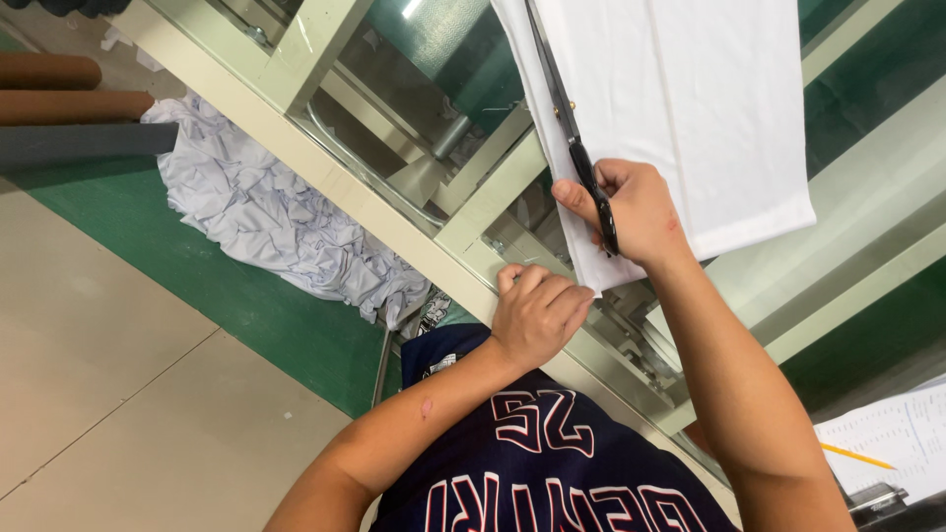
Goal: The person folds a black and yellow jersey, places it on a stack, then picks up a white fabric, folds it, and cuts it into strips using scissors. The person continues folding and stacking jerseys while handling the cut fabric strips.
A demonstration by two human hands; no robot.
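You stand in a garment workshop: a pale metal-framed cutting surface (325, 172) with a glass top carries white fabric (690, 118), a heap of crumpled cloth scraps (276, 212) lies on the green-painted floor (246, 296), and fabric rolls (59, 99) lie beside it.

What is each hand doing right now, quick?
Left hand: fingers curled, pinching the near corner of the white cloth.
Right hand: closed on the scissors, blades lying along the cloth's edge.

The white fabric (690, 108) and scissors (576, 138) run off the top edge.
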